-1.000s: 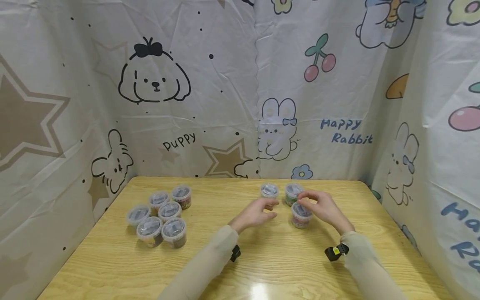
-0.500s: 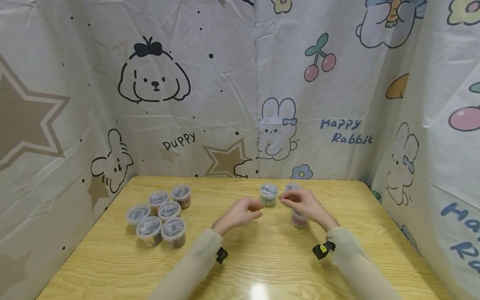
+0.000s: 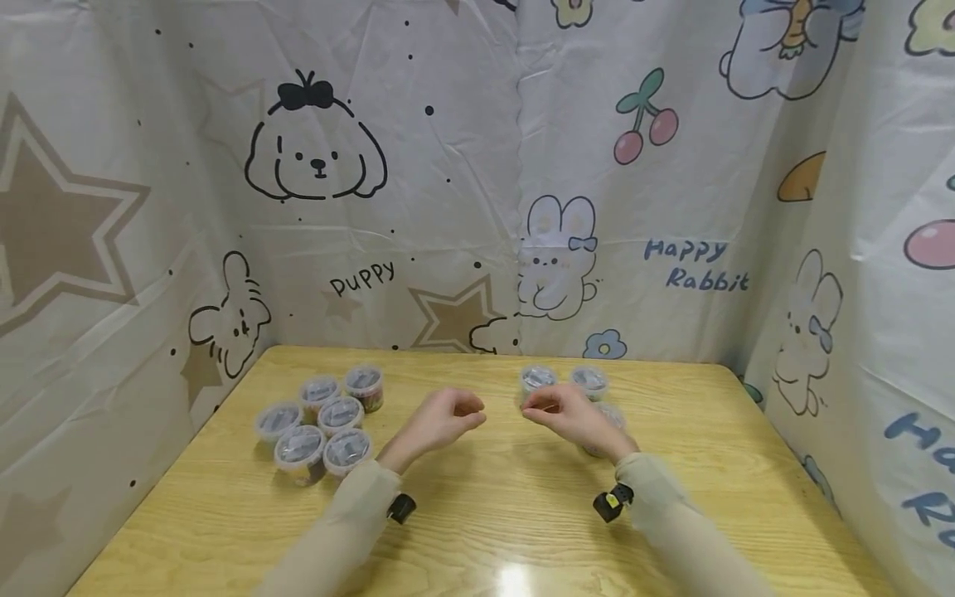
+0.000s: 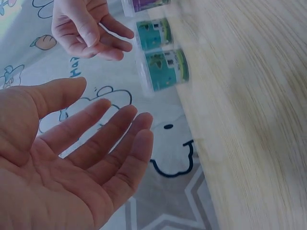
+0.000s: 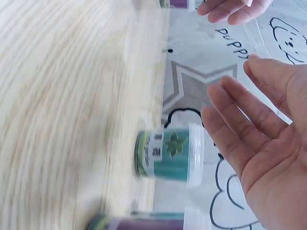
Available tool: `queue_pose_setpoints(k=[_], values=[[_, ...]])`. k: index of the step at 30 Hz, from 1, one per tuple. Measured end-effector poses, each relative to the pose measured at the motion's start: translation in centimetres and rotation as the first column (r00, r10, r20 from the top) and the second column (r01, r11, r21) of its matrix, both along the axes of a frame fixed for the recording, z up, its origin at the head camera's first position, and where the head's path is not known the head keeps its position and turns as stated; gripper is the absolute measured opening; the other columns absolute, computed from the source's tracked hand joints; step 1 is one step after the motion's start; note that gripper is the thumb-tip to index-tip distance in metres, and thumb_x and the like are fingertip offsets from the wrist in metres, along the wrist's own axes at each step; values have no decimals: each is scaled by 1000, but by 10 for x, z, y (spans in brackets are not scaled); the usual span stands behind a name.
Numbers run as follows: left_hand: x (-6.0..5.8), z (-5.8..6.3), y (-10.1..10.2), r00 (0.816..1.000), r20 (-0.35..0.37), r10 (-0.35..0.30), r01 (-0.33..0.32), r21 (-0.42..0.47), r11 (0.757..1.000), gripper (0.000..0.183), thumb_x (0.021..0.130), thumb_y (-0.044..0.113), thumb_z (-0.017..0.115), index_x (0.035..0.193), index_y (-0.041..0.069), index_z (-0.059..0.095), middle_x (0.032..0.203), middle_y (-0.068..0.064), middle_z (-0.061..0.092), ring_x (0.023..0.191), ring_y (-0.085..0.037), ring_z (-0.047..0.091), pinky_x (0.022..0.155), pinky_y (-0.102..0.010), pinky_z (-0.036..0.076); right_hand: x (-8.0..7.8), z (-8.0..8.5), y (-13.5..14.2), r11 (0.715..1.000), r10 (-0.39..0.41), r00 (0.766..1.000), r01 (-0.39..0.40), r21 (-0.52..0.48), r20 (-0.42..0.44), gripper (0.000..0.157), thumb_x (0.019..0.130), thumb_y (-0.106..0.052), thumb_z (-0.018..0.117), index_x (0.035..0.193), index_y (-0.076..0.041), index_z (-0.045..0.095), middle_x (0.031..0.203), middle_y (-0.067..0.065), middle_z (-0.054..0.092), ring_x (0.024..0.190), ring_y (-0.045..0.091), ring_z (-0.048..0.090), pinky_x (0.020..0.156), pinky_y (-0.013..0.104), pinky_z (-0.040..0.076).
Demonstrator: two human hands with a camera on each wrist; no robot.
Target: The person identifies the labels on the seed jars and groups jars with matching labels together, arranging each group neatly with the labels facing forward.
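Note:
My left hand is held above the middle of the table, its fingers loosely bent and holding nothing. Palm and slack fingers of this left hand fill the lower left of the left wrist view. To its right in the head view, my empty right hand overlaps three lidded plastic tubs, with a back-left tub, a back-right tub and a partly hidden front tub. In the right wrist view, a teal-labelled tub stands beside the relaxed fingers, and a purple-labelled tub is cut off below.
Several similar lidded tubs are grouped on the left side of the wooden table. Cartoon-printed cloth hangs behind the table and along both sides. Each wrist wears a black camera, such as the right wrist camera.
Both hands have moved left across the table. My right hand has come away from the front and back-right tubs toward the middle. The tubs stay where they were, with the view shifted slightly.

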State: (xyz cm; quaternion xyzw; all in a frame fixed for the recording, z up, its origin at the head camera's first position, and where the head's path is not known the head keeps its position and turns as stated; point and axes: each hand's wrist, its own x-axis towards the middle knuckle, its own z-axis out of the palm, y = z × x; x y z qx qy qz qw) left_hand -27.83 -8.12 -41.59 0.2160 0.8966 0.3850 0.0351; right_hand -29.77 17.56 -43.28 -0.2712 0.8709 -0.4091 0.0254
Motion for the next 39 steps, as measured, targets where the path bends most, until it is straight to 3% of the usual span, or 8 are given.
queue_pose_setpoints(k=[8,18,25,30,39], values=[[5,2,-21,996,-33,87,-87,-11,996,22,93,21,67,109,6,72,104,-6,72,94,-20,67,85,-42,55,-3,-5,-19,997,62,997,-59,57,-51,10,97,-25,64,98,-20,72,97,-6,71,91,8,65,83,24,54],[9,16,-55,993,-68,95,-97,-32,995,26,95,19,65,115,3,70,110,-11,72,102,-27,67,89,-45,54,-2,-9,-39,987,130,989,-123,100,-70,11,97,-23,64,98,-17,73,97,-7,72,91,7,66,83,26,55],[10,20,-83,994,-35,106,-107,-20,994,31,97,21,63,122,3,66,117,-13,69,107,-30,64,92,-47,53,-2,-12,-58,979,179,980,-169,116,-85,14,96,-20,65,98,-9,73,93,-5,73,86,6,66,79,25,55],[8,22,-105,997,-26,74,-75,-17,997,32,98,21,61,122,0,65,116,-15,69,108,-33,64,93,-48,52,-3,-16,-72,976,193,979,-184,119,-69,12,95,-20,66,96,-10,73,90,-6,73,82,3,64,74,23,53],[14,20,-136,996,38,83,-84,17,996,35,99,22,60,126,0,63,124,-19,65,112,-32,63,91,-44,54,0,-17,-91,967,217,972,-203,152,-86,13,95,-22,67,98,-11,74,89,-10,73,77,0,61,70,20,50]])
